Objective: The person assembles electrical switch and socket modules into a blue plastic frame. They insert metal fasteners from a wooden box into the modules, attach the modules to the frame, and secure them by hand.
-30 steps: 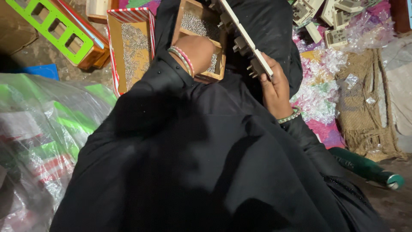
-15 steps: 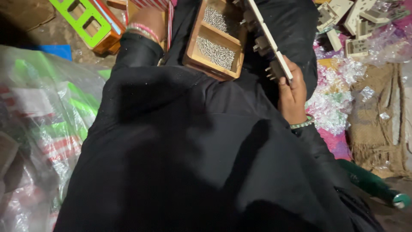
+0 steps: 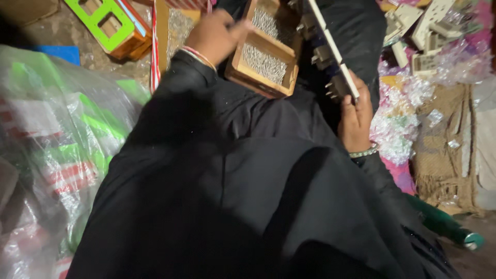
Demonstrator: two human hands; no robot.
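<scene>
Your left hand (image 3: pixel 216 35) rested at rim of wooden box (image 3: pixel 264 58) of small metal pins on lap, fingers curled; whether they pinched anything, could not tell. Your right hand (image 3: pixel 356 116) gripped white switch panel (image 3: pixel 333 49) by lower end, panel tilted beside box. Plastic bags (image 3: pixel 57 134) lay left.

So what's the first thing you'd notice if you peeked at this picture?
First, the big black robe filling the middle. Above it, the left hand rests at a small wooden box of tiny silvery bits, while the right hand holds a long white strip with blocky parts beside it. A bright green frame lies top left, and shiny crinkled plastic lies right.
</scene>
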